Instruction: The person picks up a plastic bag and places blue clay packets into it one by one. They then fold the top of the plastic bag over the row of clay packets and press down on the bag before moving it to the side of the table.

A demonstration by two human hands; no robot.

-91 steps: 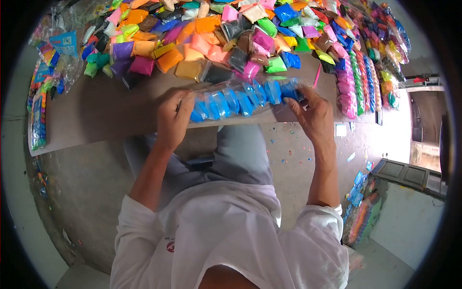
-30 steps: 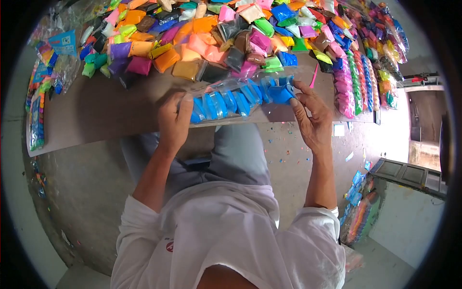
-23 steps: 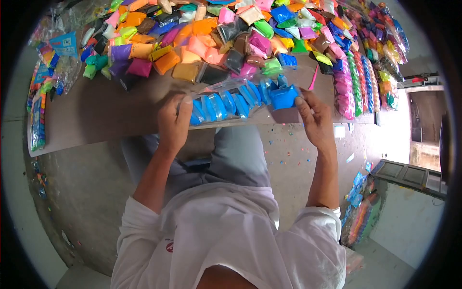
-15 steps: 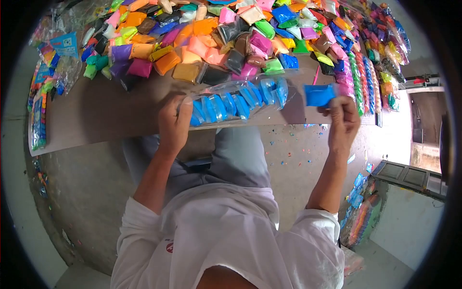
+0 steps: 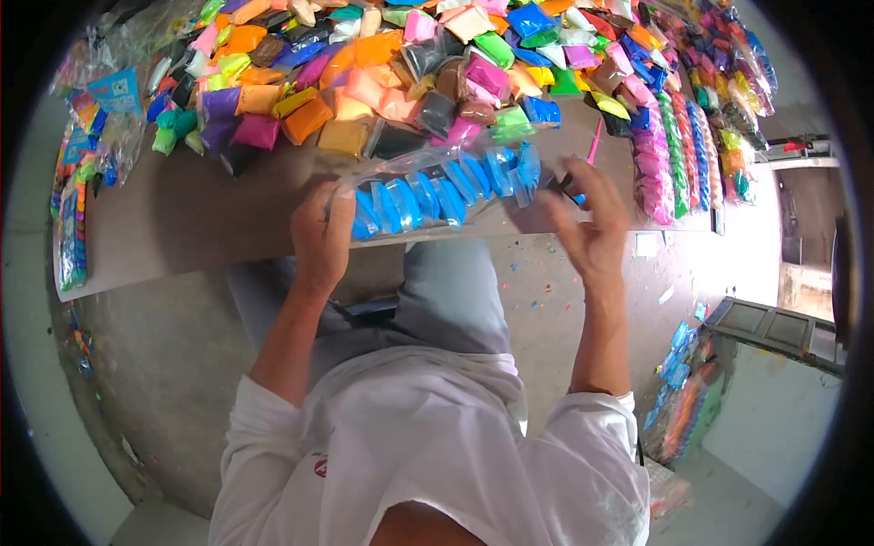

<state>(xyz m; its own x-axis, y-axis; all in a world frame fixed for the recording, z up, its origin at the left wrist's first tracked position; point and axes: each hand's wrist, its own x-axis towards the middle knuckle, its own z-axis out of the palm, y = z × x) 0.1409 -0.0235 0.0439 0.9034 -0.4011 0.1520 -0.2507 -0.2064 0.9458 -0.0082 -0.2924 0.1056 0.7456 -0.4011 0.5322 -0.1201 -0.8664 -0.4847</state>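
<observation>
A long clear plastic bag (image 5: 428,198) holds several blue packets in a row near the table's front edge. My left hand (image 5: 323,227) is closed on the bag's left end. Just past its right end, my right hand (image 5: 592,218) has its fingers spread, somewhat blurred by motion. A small dark shape with a bit of blue shows between the thumb and fingers; what it is cannot be made out. A pink stick (image 5: 595,143) lies behind the right hand.
Loose packets of many colours (image 5: 391,73) are heaped across the back of the brown table (image 5: 200,209). Long filled bags (image 5: 655,173) lie at the right, others (image 5: 73,227) at the left edge. Scraps and more bags (image 5: 692,409) are on the floor at the right.
My right hand has moved left towards the bag and its fingers have spread. The blue packet it held is no longer clearly visible. My left hand has shifted slightly left with the bag.
</observation>
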